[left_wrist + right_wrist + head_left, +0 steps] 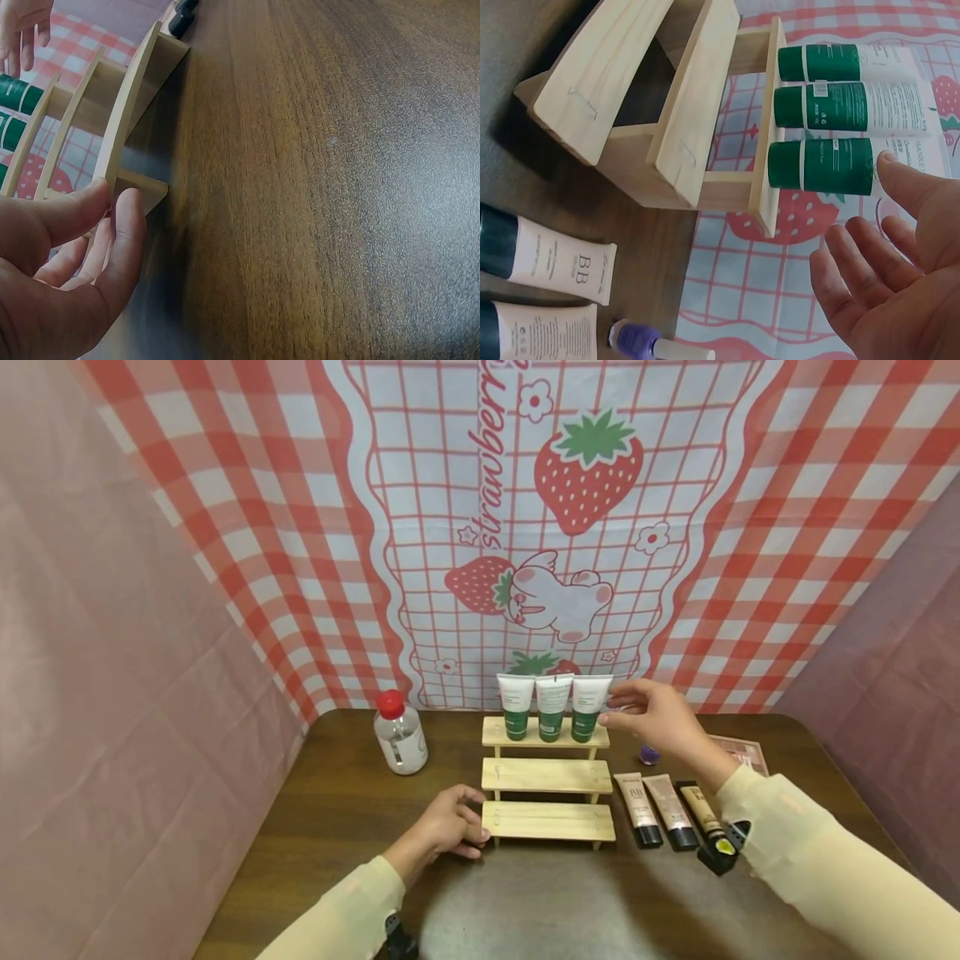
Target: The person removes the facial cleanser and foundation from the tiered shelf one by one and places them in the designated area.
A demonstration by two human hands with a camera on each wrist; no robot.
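A three-step wooden display rack (547,822) stands on the table. Three white-and-green squeeze tubes stand upright in a row on its top step: a left tube (516,707), a middle tube (552,706) and a right tube (590,707). My left hand (448,823) pinches the left end of the lowest step between thumb (79,212) and fingers. Beside the right tube is my right hand (660,723), its fingers spread and relaxed around nothing. In the right wrist view, its thumb tip (887,159) overlaps that tube's white part.
Right of the rack lie a BB cream tube (639,808), a pinkish tube (671,810) and a gold-and-black tube (702,810). Behind them are a small purple bottle (649,755) and a flat palette (742,753). A clear bottle (402,742) with a red cap stands left.
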